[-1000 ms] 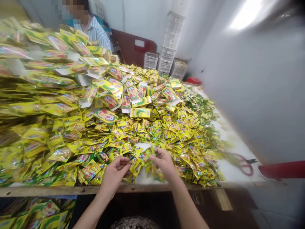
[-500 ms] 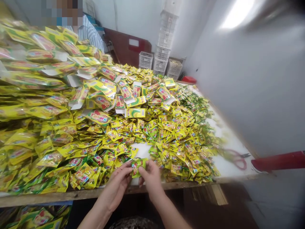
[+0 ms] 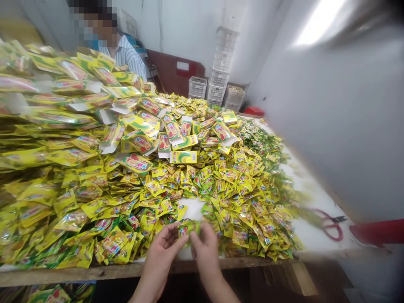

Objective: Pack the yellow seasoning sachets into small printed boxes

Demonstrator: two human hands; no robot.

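Between both hands, just above the table's front edge, is a small green candy packet (image 3: 187, 228) with a printed fruit picture. My left hand (image 3: 164, 248) pinches its left side with thumb and fingers. My right hand (image 3: 204, 246) grips its right side, the thumb lying on the front. Right behind the packet shows a bare patch of white tabletop (image 3: 193, 207). Loose yellow packets (image 3: 246, 202) lie heaped on the right, and a pile of larger yellow packets (image 3: 113, 244) lies close to my left hand.
Yellow cardboard boxes (image 3: 184, 157), some with open flaps, lie on the heap. Red-handled scissors (image 3: 333, 227) rest at the right beside a red post (image 3: 375, 232). White crates (image 3: 217, 78) stand stacked at the back. Another person in a striped shirt (image 3: 131, 57) is behind the pile.
The view has tilted, so the scene sits lower and slightly to the right. My left thumb now lies across the green packet's front; both hands still hold it.
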